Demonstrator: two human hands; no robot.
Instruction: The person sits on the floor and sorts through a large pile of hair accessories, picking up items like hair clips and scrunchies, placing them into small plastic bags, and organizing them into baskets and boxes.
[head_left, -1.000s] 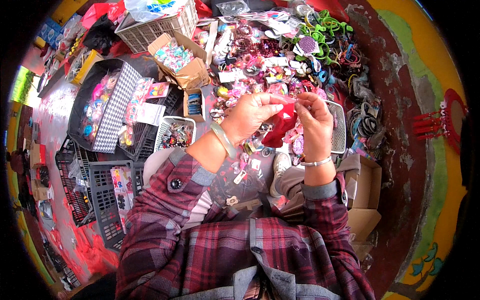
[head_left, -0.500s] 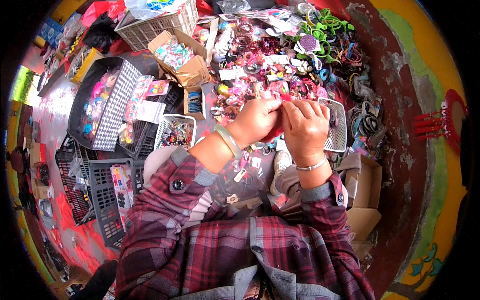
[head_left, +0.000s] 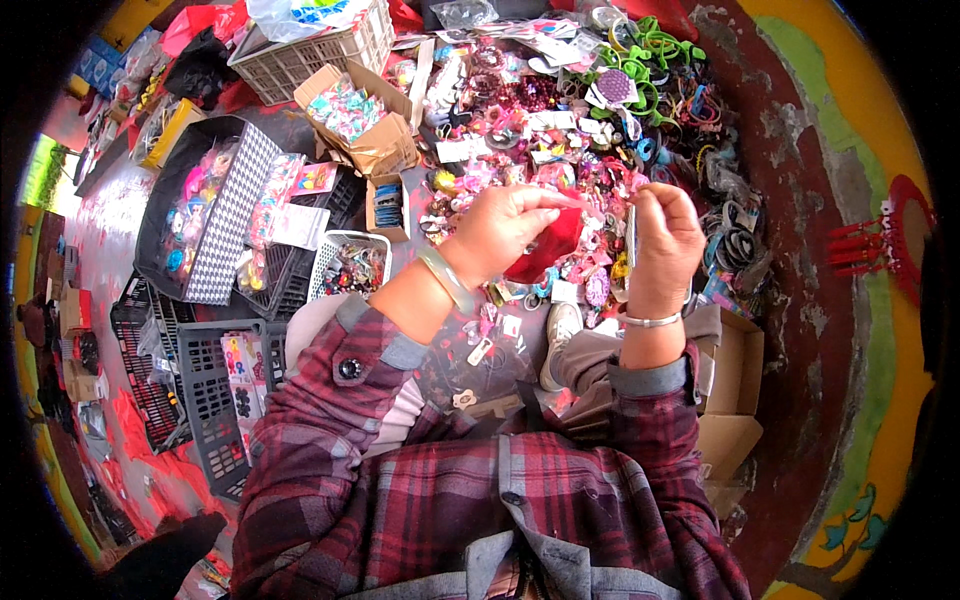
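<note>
One red packet [head_left: 548, 250] is hanging at the near edge of a jumbled heap of hair ornaments [head_left: 520, 125], its upper edge being pinched between the thumb and fingers of the left hand [head_left: 500, 235], which is reaching in from about ten o'clock. At three o'clock from the packet, the right hand [head_left: 668, 245] is hovering apart from it, fingers curling and fingertips meeting; whether they are pinching anything, I cannot tell. The heap is spreading toward twelve o'clock, with green headbands [head_left: 655, 45] lying at one. A white basket [head_left: 322, 268] is holding small pieces at nine, an open carton [head_left: 398, 100] is holding packets at ten, and a pale shoe [head_left: 563, 325] is showing at six.
</note>
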